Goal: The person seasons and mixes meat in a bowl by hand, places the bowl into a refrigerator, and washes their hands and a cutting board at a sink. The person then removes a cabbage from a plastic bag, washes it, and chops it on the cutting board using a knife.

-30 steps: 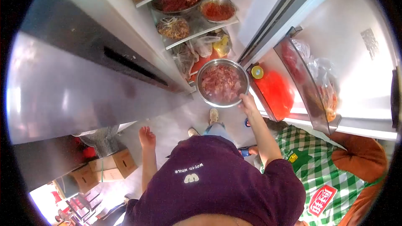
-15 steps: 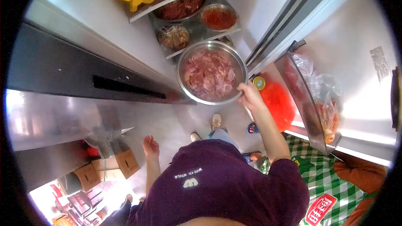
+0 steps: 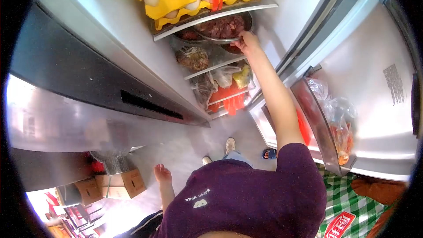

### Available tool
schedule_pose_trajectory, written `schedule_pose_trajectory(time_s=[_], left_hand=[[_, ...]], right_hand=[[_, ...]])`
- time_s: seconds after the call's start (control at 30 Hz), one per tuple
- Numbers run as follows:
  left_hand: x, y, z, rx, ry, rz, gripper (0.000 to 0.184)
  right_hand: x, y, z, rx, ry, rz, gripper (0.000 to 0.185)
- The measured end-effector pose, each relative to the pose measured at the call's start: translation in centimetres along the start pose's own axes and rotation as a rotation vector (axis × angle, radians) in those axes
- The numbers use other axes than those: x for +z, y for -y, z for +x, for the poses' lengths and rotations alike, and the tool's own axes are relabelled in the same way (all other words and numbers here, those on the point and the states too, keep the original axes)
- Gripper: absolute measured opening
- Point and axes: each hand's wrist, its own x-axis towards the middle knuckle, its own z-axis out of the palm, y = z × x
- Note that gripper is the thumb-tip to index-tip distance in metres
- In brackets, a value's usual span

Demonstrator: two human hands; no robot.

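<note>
My right hand [image 3: 246,42] grips the near rim of a metal bowl of raw meat [image 3: 222,27] inside the fridge, under the egg shelf. The bowl sits above the other bowls there; whether it rests on them I cannot tell. Behind and below it, a bowl of dark red food [image 3: 188,35] is partly hidden. A bowl of red food [image 3: 232,48] shows only its near part. Left of these lies a plastic-wrapped brown bundle [image 3: 192,58]. My left hand [image 3: 162,174] hangs low beside my body, fingers loosely bent and apart, holding nothing.
Stacked yellow egg trays [image 3: 202,0] fill the shelf above. Lower shelves hold plastic bags [image 3: 224,76] and red bags [image 3: 231,99]. The open fridge door [image 3: 379,123] on the right has a bin [image 3: 324,121] with bagged food. Cardboard boxes [image 3: 125,184] stand at lower left.
My right hand has carried the bowl of meat forward, from in front of the fridge onto the level below the eggs. The view has shifted, showing more egg trays. My left hand stays low.
</note>
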Motion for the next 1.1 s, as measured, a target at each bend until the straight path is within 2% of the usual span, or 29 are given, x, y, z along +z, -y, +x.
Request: schedule_pose_trajectory(time_s=[0.1,0.2,0.4,0.6,0.7,0.8,0.83,0.9,1.0,1.07,1.1], left_hand=[[0.5,-0.4,-0.8,0.022,-0.079,-0.044,0.016],[-0.9,-0.7,-0.3,0.021,0.053,-0.021,0.015],[-0.8,-1.0,-0.5,-0.001,0.093,-0.043,0.016],[-0.3,-1.2,0.0,-0.003,0.106,-0.03,0.011],[-0.5,-1.3,0.6,-0.006,0.114,-0.027,0.01],[-0.1,-0.9,1.0,0.063,0.151,-0.066,0.008],[0.1,-1.1,0.8,0.026,0.193,-0.059,0.007],[0.0,-1.6,0.5,-0.045,0.273,-0.048,0.006],[-0.3,-1.6,0.9,0.031,0.285,-0.056,0.005],[-0.9,-1.1,0.5,0.111,0.145,-0.054,0.005],[-1.5,-0.9,0.4,0.148,0.074,-0.053,0.005]], right_hand=[[2.3,0.5,1.1,-0.053,-0.073,0.067,0.017],[3.1,0.8,1.4,-0.005,-0.083,0.096,0.017],[2.1,-0.5,4.2,0.046,-0.037,0.099,0.02],[2.6,-0.1,2.3,-0.035,-0.069,0.025,0.023],[4.4,0.3,1.3,-0.054,-0.134,-0.001,0.017],[5.9,-0.3,1.9,-0.081,-0.05,0.039,0.017],[6.7,-0.7,2.7,-0.074,-0.14,0.01,0.016],[7.6,-1.2,3.7,-0.022,-0.109,0.035,0.014],[9.0,-2.3,4.4,0.002,-0.053,0.042,0.018],[9.3,-2.4,4.9,0.077,-0.006,0.038,0.024],[9.2,-3.2,5.9,0.021,0.006,-0.067,0.024]])
